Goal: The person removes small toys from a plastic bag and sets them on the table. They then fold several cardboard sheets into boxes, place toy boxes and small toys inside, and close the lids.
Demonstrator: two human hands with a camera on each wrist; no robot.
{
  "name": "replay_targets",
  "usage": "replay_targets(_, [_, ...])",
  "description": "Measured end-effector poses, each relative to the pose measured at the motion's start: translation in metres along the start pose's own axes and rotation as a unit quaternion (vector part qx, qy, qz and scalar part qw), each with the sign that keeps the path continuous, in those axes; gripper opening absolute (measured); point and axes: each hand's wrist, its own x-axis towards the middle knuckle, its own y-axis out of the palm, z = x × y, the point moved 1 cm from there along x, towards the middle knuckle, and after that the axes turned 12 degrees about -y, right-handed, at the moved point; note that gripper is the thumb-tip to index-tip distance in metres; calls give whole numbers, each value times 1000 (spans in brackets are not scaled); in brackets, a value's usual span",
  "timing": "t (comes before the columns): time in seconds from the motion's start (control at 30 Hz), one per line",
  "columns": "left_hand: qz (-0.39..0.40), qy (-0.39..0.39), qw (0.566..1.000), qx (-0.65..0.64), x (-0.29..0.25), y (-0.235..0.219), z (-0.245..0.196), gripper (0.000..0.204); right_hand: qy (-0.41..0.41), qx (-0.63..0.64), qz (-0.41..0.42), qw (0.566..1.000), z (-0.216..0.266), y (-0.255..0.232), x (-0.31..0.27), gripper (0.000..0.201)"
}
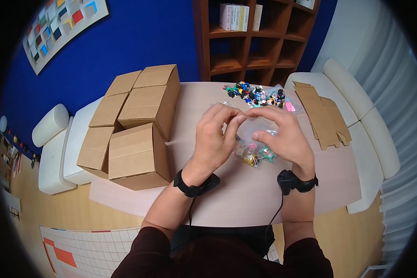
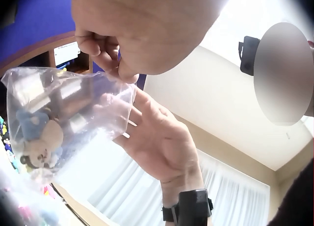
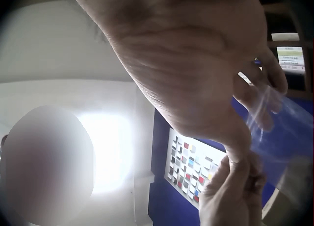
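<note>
A clear plastic bag [image 2: 83, 123] with a small blue-and-cream toy figure [image 2: 43, 138] inside hangs between the hands. My left hand [image 1: 213, 136] pinches the bag's upper edge between thumb and fingers. My right hand [image 1: 288, 134] is opposite, its index fingertip close to the left fingertips and its thumb spread away. In the left wrist view, several right-hand fingers [image 2: 135, 115] lie behind the bag, seen partly through it. Below the hands on the table are bagged toys, among them a green figure [image 1: 267, 154] and a yellow one [image 1: 251, 160].
Several brown cardboard boxes [image 1: 132, 150] stand at the table's left. A pile of colourful toy figures [image 1: 252, 95] lies at the back, with a pink item [image 1: 290, 106] beside it. Flattened cardboard [image 1: 322, 116] rests at the right edge of the table [image 1: 208, 199]. A wooden bookshelf [image 1: 259, 34] stands behind.
</note>
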Motion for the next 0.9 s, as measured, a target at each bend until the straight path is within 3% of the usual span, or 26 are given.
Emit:
replay_targets(0.23, [19, 42, 999, -24, 3, -5, -7, 28, 103, -40, -3, 994, 4, 0, 0, 7])
replay_targets(0.53, [16, 73, 997, 17, -1, 1, -4, 39, 36, -38, -7, 999, 6, 11, -1, 9])
replay_targets(0.9, [-15, 49, 997, -55, -4, 3, 2, 32, -17, -74, -17, 997, 2, 15, -1, 2])
